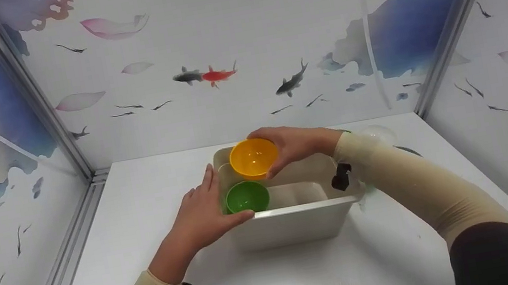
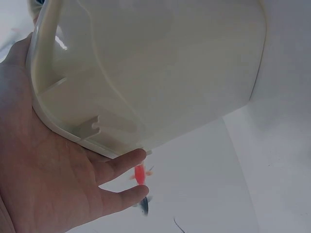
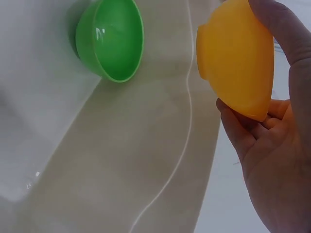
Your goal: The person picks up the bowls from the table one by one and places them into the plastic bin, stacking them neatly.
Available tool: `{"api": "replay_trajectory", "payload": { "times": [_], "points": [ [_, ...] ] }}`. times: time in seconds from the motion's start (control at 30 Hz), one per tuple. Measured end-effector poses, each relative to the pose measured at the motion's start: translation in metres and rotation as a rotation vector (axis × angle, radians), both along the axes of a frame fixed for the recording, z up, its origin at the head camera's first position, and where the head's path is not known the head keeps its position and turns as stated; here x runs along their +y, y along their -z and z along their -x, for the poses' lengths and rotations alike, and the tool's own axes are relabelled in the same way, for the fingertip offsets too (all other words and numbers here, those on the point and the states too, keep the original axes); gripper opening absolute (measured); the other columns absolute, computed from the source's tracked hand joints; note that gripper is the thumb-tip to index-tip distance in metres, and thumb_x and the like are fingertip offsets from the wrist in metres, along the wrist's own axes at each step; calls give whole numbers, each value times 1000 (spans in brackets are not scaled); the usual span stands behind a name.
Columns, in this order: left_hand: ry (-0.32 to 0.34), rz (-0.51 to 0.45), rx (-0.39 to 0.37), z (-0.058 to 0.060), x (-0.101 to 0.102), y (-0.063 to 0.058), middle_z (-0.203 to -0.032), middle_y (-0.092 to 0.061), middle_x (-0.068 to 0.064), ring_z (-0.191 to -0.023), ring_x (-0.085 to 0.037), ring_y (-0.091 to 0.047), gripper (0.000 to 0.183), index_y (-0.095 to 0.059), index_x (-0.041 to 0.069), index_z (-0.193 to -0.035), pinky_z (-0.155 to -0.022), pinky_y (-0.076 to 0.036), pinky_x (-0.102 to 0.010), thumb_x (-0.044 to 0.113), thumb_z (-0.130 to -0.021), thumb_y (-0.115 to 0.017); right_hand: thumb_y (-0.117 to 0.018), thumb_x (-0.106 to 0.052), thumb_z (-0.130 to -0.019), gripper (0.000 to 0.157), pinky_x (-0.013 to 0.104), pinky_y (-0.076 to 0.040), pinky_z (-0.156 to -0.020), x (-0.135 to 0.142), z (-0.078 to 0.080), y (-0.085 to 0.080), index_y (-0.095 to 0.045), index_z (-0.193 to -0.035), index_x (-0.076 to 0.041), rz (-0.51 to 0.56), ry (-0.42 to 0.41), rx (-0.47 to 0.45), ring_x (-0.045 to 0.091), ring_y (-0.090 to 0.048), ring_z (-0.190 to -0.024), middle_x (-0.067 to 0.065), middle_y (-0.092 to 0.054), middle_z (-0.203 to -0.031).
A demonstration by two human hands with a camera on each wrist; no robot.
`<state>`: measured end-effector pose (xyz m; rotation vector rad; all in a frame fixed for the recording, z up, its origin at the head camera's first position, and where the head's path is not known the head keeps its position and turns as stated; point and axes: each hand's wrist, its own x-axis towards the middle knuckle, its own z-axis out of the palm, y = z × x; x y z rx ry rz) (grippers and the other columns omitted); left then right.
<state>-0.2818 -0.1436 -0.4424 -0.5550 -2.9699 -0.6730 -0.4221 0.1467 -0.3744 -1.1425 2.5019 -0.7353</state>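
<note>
My right hand (image 1: 293,143) grips a yellow bowl (image 1: 254,158) by its rim, thumb on the near side and fingers on the far side. The bowl is held over the far left part of a white plastic bin (image 1: 295,226). Inside the bin, at its left end, sits a green bowl (image 1: 247,197), lower than the yellow one and apart from it in the right wrist view. My left hand (image 1: 201,214) rests on the bin's left end, thumb along the near rim. In the left wrist view its fingers (image 2: 121,165) are extended against the bin's outer wall.
Beyond my right forearm, partly hidden, are a clear rounded object (image 1: 379,135) and a dark curved edge (image 1: 408,151) on the white table (image 1: 279,284). Panels printed with fish and petals (image 1: 247,102) enclose the back and sides, joined by metal posts (image 1: 31,93).
</note>
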Motion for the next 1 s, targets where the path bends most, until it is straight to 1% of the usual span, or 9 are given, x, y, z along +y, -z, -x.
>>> {"api": "replay_trajectory", "payload": {
  "times": [0.1,0.2,0.33,0.47,0.53,0.67,0.77,0.87,1.0],
  "points": [
    [-3,-1,-4,1,1,0,-184,-11,-18,-161,-43,-36,141,-16,0,-176,-128,-29,-68,96,-83,-61,-100,-49,-80,112,52,-39,-125,-3,0,5,-42,-169,-14,-10,-6,8,24,-54,-140,4,-54,-162],
    [-4,1,3,1,1,0,-184,-12,-18,-161,-43,-37,141,-17,1,-176,-127,-30,-68,98,-83,-59,-100,-47,-81,109,54,-40,-125,-7,0,10,-43,-168,-15,-17,-5,11,24,-55,-139,2,-56,-160],
    [-6,1,10,1,1,-1,-184,-12,-17,-160,-43,-38,141,-17,2,-176,-127,-31,-68,98,-83,-59,-99,-54,-80,107,55,-41,-124,-12,-1,16,-46,-166,-19,-41,-14,16,22,-56,-137,-1,-58,-156],
    [-11,-10,9,0,1,-1,-184,-12,-17,-159,-44,-40,140,-16,3,-177,-126,-32,-68,96,-83,-61,-97,-61,-79,105,53,-44,-122,-17,-2,24,-48,-164,-23,-56,-36,28,18,-57,-135,-6,-59,-152],
    [-9,-18,9,-1,0,-1,-184,-13,-17,-158,-44,-41,139,-17,3,-177,-126,-32,-68,96,-83,-62,-97,-60,-80,104,51,-44,-122,-20,-2,28,-48,-164,-24,-47,-55,31,16,-57,-135,-8,-60,-151],
    [-8,-28,9,-1,0,-1,-184,-14,-18,-157,-45,-41,139,-18,2,-176,-127,-31,-68,95,-83,-62,-98,-56,-80,103,46,-44,-122,-25,0,36,-49,-162,-18,-31,-101,49,17,-58,-134,-5,-61,-150],
    [-11,-30,13,-1,0,0,-184,-15,-18,-156,-46,-43,138,-18,3,-177,-127,-31,-68,94,-84,-63,-97,-61,-79,105,44,-46,-119,-28,-1,42,-49,-160,-15,-62,-89,62,17,-59,-130,-3,-61,-148],
    [-11,-26,19,0,0,1,-183,-16,-18,-154,-47,-45,135,-19,2,-176,-126,-33,-68,91,-85,-66,-95,-67,-78,106,42,-49,-116,-30,-2,47,-50,-159,-16,-119,-56,89,17,-60,-125,-3,-62,-144],
    [-10,-19,23,-1,0,0,-183,-16,-19,-155,-47,-44,134,-21,0,-175,-126,-32,-68,88,-86,-68,-94,-67,-79,103,40,-51,-113,-35,-3,52,-51,-158,-18,-157,-43,90,16,-62,-121,-5,-64,-139]
  ]
}}
